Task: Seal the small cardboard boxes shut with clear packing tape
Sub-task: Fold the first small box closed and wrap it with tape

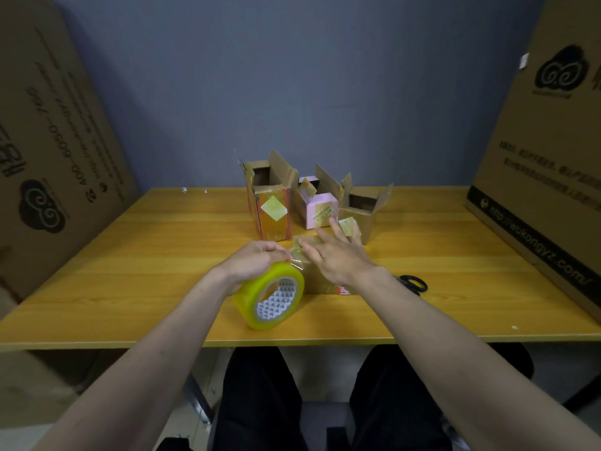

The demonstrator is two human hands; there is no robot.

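A small closed cardboard box (320,278) lies on the wooden table (130,255) in front of me, mostly hidden by my hands. My right hand (338,255) lies flat on its top with straight fingers, pressing a strip of clear tape down. My left hand (252,263) grips the yellowish tape roll (270,296) just left of the box, and a short stretch of tape runs from the roll onto the lid. Behind stand three small boxes with raised flaps: a tall brown one (271,206), a pink one (317,206) and a low brown one (362,213).
Black-handled scissors (413,283) lie on the table right of the box, partly behind my right forearm. Large cardboard sheets lean at the left (55,141) and a big carton (546,157) stands at the right. A blue-grey wall backs the table.
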